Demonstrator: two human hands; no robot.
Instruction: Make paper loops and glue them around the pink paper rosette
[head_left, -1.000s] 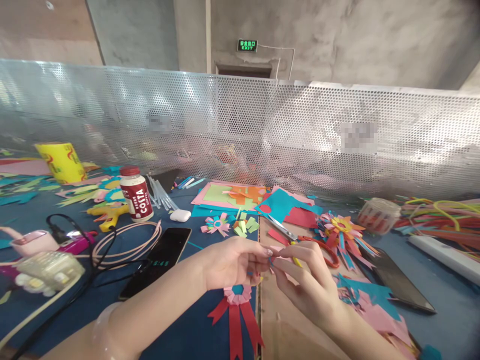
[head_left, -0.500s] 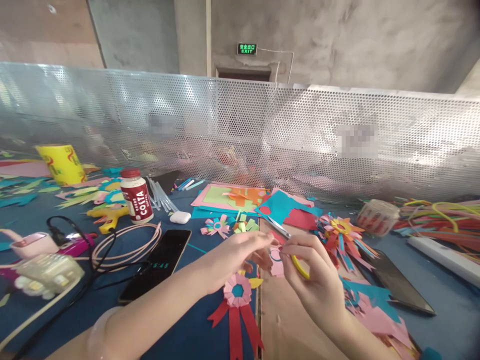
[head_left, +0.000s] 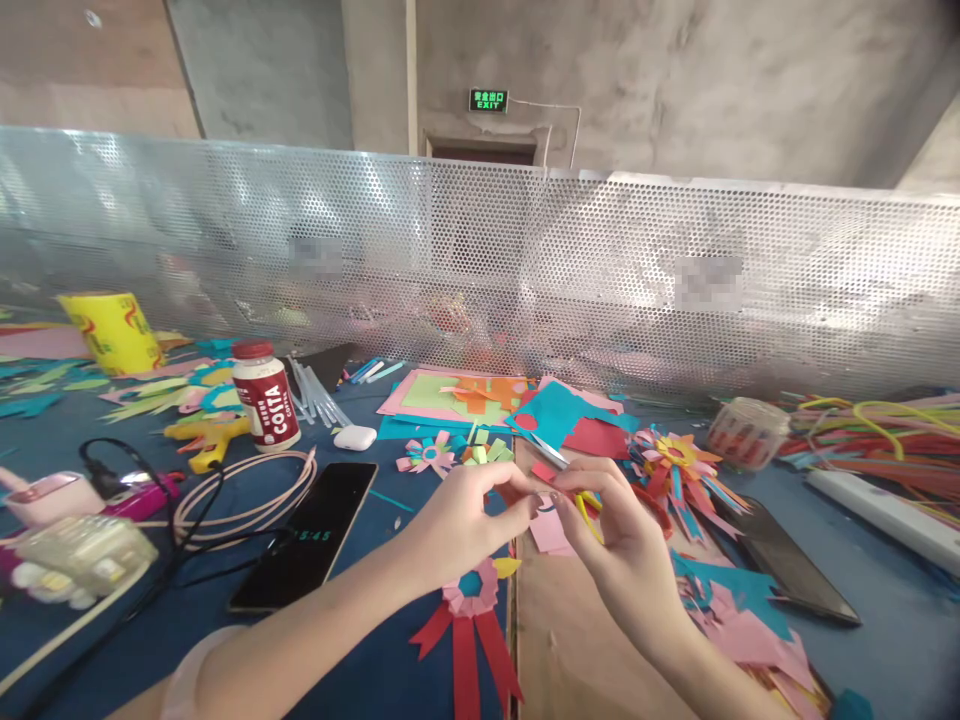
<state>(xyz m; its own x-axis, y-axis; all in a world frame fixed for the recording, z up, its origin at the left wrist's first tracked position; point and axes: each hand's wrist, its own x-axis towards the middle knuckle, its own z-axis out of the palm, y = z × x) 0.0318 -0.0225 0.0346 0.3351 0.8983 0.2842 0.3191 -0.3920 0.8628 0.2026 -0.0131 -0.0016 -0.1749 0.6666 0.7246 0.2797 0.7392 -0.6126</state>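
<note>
My left hand (head_left: 487,515) is closed in a pinch, its fingertips meeting those of my right hand over the table. Whatever small, thin piece is between them is too small to make out. My right hand (head_left: 619,510) is also closed, with the yellow handle (head_left: 590,500) of a pair of scissors showing among its fingers. The scissor blades (head_left: 551,453) point away, up and to the left. Below the fingertips lies pink paper (head_left: 550,530). Under my left wrist is a pink paper rosette (head_left: 476,598) with red ribbon tails (head_left: 466,665) and a yellow tip, partly covered.
On the left are a phone (head_left: 311,540), coiled cable, a Costa bottle (head_left: 265,400), a yellow glue gun (head_left: 208,438) and a tape roll (head_left: 112,333). Coloured paper (head_left: 551,412) lies behind the hands. Rightward are paper flowers (head_left: 679,455), a dark phone (head_left: 795,565) and a jar (head_left: 748,433).
My left fingers, loosely spread before, have closed into a pinch and met my right fingertips. The scissors' handle has shifted up slightly with my right hand. The view has moved a little.
</note>
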